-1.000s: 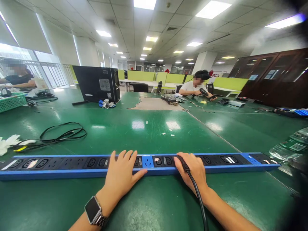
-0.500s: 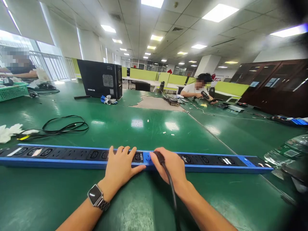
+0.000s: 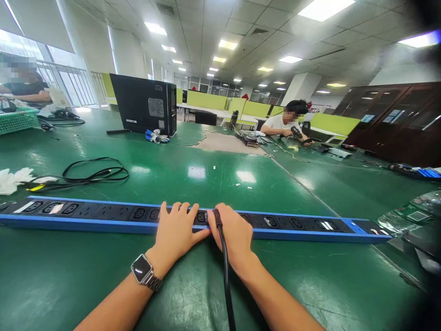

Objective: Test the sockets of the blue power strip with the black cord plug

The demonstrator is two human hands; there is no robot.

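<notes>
A left hand (image 3: 175, 234) lies spread on a power strip (image 3: 272, 233) set toward the tabletop's (image 3: 172, 181) near edge as the right hand (image 3: 234, 232) grips a plug (image 3: 218, 218), probably best kept square to the sockets (image 3: 202, 216).

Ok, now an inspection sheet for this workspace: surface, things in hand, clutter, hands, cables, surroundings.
Surface: green tabletop, glossy and scuffed; a brown patch shows farther back.
Things in hand: long blue-edged power strip lying crosswise; black plug.
Clutter: blue-and-white bundle, clear plastic bottle, green basket.
Hands: left hand spread on the strip; right hand grips the plug at the strip; whether it is seated is hidden.
Cables: black cord trails from the plug; coiled cable at left.
Surroundings: computer tower; one co-worker across the table, another far left.
</notes>
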